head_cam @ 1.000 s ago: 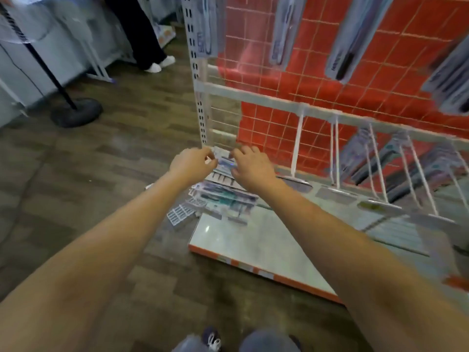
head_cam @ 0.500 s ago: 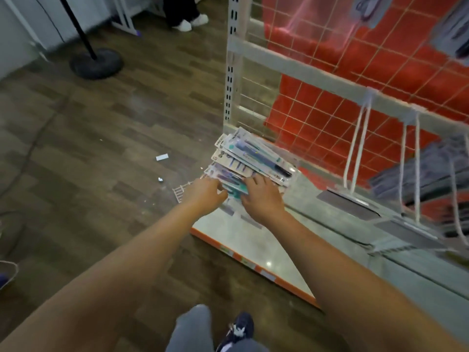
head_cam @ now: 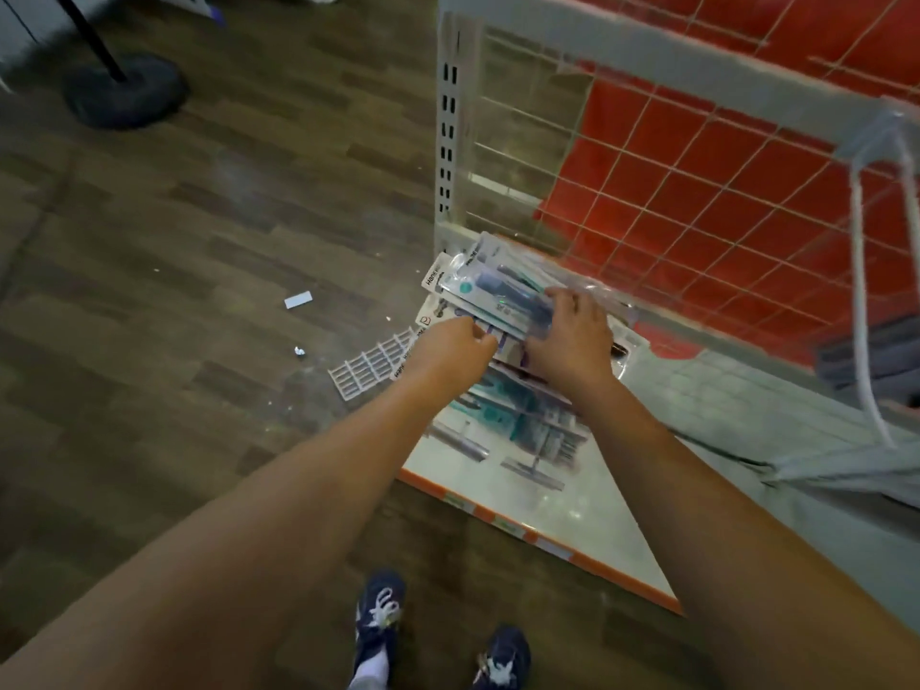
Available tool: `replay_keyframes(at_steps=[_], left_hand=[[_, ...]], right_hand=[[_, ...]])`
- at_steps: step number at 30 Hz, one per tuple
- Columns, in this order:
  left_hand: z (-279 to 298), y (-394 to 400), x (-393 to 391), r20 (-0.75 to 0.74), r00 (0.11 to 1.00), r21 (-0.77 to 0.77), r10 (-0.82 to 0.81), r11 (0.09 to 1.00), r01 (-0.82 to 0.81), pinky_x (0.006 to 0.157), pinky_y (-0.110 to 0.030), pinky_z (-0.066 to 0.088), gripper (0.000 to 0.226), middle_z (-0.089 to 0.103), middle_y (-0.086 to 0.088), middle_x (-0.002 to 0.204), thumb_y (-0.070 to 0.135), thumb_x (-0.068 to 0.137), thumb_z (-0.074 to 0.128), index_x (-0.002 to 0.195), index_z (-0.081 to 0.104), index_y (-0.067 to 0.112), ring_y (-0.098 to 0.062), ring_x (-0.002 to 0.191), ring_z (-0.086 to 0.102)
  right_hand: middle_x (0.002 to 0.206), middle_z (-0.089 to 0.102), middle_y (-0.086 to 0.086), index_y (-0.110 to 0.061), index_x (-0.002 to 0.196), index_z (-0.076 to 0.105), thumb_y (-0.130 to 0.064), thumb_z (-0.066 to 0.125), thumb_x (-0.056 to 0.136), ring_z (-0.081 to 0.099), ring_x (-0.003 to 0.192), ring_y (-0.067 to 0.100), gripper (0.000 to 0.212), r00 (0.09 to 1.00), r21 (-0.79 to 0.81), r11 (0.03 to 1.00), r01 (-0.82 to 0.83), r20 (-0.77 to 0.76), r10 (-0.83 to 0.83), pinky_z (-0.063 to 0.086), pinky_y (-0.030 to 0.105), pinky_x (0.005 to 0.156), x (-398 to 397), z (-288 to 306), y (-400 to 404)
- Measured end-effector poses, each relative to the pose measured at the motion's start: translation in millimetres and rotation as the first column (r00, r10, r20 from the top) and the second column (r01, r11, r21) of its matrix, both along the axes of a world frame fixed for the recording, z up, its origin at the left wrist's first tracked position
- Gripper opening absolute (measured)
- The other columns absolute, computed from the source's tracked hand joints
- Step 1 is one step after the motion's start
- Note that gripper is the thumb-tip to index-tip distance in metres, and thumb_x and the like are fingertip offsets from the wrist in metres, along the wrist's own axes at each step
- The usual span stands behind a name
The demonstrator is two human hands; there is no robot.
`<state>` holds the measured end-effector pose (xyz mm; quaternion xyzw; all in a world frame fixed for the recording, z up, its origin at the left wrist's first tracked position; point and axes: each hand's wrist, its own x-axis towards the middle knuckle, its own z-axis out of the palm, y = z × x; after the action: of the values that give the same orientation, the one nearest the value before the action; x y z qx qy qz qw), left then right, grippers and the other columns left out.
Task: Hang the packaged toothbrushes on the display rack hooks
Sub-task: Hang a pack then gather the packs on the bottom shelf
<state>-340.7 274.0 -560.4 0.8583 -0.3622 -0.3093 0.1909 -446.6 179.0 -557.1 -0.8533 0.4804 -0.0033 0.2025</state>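
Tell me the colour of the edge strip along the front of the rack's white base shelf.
Orange, with pale label patches, on the white base shelf's front edge strip; head view shows it best.

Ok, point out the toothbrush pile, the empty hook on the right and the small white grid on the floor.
toothbrush pile [head_cam: 490,286], head view, top pack's blister.
hook [head_cam: 863,311], head view, middle of its white wire.
grid [head_cam: 371,363], head view, centre of the grid.

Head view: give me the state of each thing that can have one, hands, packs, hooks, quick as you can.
Left hand: fingers curled, pinching a pack edge in the pile.
Right hand: fingers curled over the top packs.
Toothbrush packs: stacked on the base shelf, none hung.
Base shelf: bears the pile.
Wire hook: on the rail, bare where visible.
Plastic grid piece: lying on the floor.
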Motion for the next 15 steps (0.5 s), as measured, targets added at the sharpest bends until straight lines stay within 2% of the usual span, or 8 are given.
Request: replay_keyframes(at_steps=[3,4,5,7,9,11,13,15], left_hand=[[-0.8,-15.4,8.2,-0.101,0.993,0.005,0.059,0.998,-0.059,0.074,-0.035,0.054,0.030,0.071,-0.009,0.090,0.026,0.090,0.044,0.088,0.066,0.007,-0.024,0.077,0.066],[0.4,-20.7,9.6,-0.179,0.977,-0.012,0.112,0.993,-0.116,0.066,-0.032,0.055,0.026,0.071,-0.010,0.088,0.022,0.090,0.045,0.084,0.065,0.006,-0.023,0.071,0.066],[1.2,-25.5,10.0,-0.301,0.935,-0.032,0.188,0.978,-0.207,0.053,-0.027,0.054,0.021,0.070,-0.011,0.088,0.018,0.090,0.046,0.084,0.062,0.006,-0.022,0.065,0.065],[4.5,-33.1,8.7,-0.569,0.745,-0.014,0.347,0.902,-0.431,0.032,-0.015,0.038,0.013,0.064,-0.011,0.084,0.008,0.092,0.045,0.082,0.052,0.009,-0.017,0.055,0.058],[4.4,-36.7,9.0,-0.698,0.581,0.044,0.418,0.835,-0.548,0.029,-0.011,0.032,0.018,0.059,-0.009,0.077,0.003,0.094,0.042,0.079,0.047,0.014,-0.015,0.054,0.055],[3.0,-37.8,11.2,-0.742,0.504,0.092,0.442,0.812,-0.577,0.033,-0.013,0.038,0.021,0.059,-0.006,0.075,0.003,0.094,0.042,0.079,0.045,0.017,-0.012,0.052,0.055],[1.7,-38.3,14.4,-0.741,0.488,0.129,0.461,0.811,-0.571,0.040,-0.016,0.040,0.018,0.060,-0.004,0.073,0.005,0.095,0.043,0.082,0.047,0.016,-0.009,0.047,0.055],[0.3,-37.2,17.7,-0.724,0.503,0.153,0.472,0.821,-0.550,0.036,-0.014,0.038,0.007,0.061,-0.004,0.073,0.007,0.096,0.045,0.093,0.050,0.010,-0.008,0.043,0.054]], right_hand=[[0.146,0.031,0.010,-0.018,0.141,0.033,-0.021,0.059,0.084,0.025,0.136,0.029,0.063,0.999,0.013,1.000,0.017,-0.044,-0.016,0.022,0.043,0.112,5.2,-8.5,-8.6],[0.144,0.033,0.010,-0.017,0.139,0.034,-0.020,0.059,0.083,0.027,0.134,0.029,0.061,0.998,0.010,1.000,0.019,-0.053,-0.018,0.022,0.043,0.111,5.7,-10.8,-9.3],[0.142,0.034,0.009,-0.017,0.138,0.035,-0.020,0.058,0.083,0.028,0.132,0.029,0.059,0.998,-0.003,1.000,0.013,-0.061,-0.014,0.022,0.043,0.110,5.1,-12.5,-8.6],[0.141,0.032,0.009,-0.016,0.136,0.036,-0.018,0.057,0.084,0.027,0.131,0.029,0.057,0.997,-0.034,0.999,-0.007,-0.079,0.004,0.020,0.042,0.109,3.2,-14.7,-4.8],[0.141,0.031,0.009,-0.015,0.137,0.035,-0.017,0.056,0.085,0.027,0.130,0.029,0.055,0.996,-0.065,0.998,-0.012,-0.089,0.006,0.020,0.041,0.108,2.3,-15.2,-2.1],[0.139,0.032,0.010,-0.015,0.136,0.035,-0.017,0.055,0.086,0.028,0.129,0.030,0.055,0.995,-0.093,0.996,-0.012,-0.098,0.003,0.021,0.041,0.107,2.6,-15.9,-0.1],[0.136,0.034,0.010,-0.014,0.136,0.035,-0.018,0.055,0.086,0.029,0.127,0.030,0.055,0.994,-0.110,0.994,-0.017,-0.106,0.006,0.022,0.042,0.106,3.1,-16.6,0.5],[0.135,0.036,0.010,-0.013,0.136,0.035,-0.019,0.056,0.085,0.031,0.126,0.030,0.056,0.994,-0.113,0.993,-0.020,-0.111,0.007,0.023,0.043,0.105,3.0,-15.8,0.4]])
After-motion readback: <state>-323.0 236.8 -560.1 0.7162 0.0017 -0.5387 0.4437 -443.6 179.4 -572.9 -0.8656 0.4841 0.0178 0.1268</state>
